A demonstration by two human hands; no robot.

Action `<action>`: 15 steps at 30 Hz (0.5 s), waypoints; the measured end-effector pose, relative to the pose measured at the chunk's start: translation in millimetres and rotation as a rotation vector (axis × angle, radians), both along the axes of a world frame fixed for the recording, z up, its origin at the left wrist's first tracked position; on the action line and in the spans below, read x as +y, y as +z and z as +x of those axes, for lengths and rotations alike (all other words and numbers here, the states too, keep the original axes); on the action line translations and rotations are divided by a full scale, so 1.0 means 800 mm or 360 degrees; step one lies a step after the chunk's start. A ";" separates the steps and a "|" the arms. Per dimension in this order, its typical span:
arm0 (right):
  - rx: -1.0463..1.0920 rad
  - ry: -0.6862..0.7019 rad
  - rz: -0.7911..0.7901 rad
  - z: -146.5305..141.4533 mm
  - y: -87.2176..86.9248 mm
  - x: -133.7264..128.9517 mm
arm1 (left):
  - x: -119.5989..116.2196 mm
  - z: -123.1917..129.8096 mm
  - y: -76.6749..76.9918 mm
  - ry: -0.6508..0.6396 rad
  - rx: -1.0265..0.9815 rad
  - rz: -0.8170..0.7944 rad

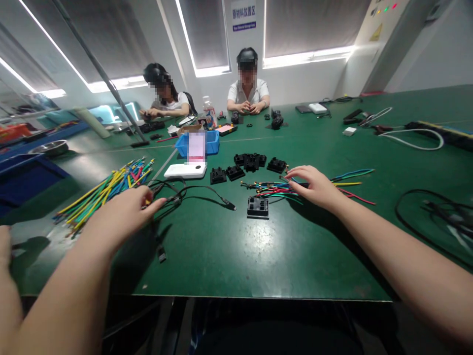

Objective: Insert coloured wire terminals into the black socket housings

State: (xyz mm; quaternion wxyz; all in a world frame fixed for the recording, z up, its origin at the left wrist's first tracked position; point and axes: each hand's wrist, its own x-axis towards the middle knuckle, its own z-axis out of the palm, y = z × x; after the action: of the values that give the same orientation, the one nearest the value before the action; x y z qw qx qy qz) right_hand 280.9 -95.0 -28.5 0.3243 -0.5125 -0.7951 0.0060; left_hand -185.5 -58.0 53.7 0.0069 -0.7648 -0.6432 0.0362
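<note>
My left hand (121,212) is closed on a coiled black USB cable (177,198), its plugs hanging out above the table. To its left lies a pile of yellow, green and blue wires (107,190) with metal end lugs. My right hand (308,185) hovers over or touches a loose bunch of coloured wires (269,187), thumb and fingers apart; whether it touches them is unclear. Just in front of that bunch sits a black plastic terminal block base (257,207). Several similar black blocks (251,161) stand behind it.
Behind the cable are a white power bank (185,170) and a blue bin (212,143). A dark blue crate (29,177) stands at left, black cables (439,212) at right. Two people (247,93) sit across the green table (221,261). Part of another person's arm (6,281) shows at left.
</note>
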 end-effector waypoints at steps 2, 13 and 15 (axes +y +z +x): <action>-0.0005 -0.0027 0.0013 -0.001 0.003 -0.002 | 0.006 0.024 -0.015 -0.0413 0.0003 0.0067; -0.0029 -0.0026 -0.0008 -0.012 0.004 -0.008 | 0.069 0.008 -0.036 -0.0565 0.0164 -0.0018; -0.0027 -0.0023 -0.0004 -0.012 0.006 -0.008 | 0.068 0.014 -0.032 -0.0446 -0.0001 -0.0027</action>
State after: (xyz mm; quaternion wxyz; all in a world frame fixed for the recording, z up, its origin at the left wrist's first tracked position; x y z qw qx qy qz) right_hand 271.0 -101.5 -23.6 0.3170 -0.5187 -0.7940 0.0003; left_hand -174.5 -3.8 27.8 0.0052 -0.8472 -0.5297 0.0402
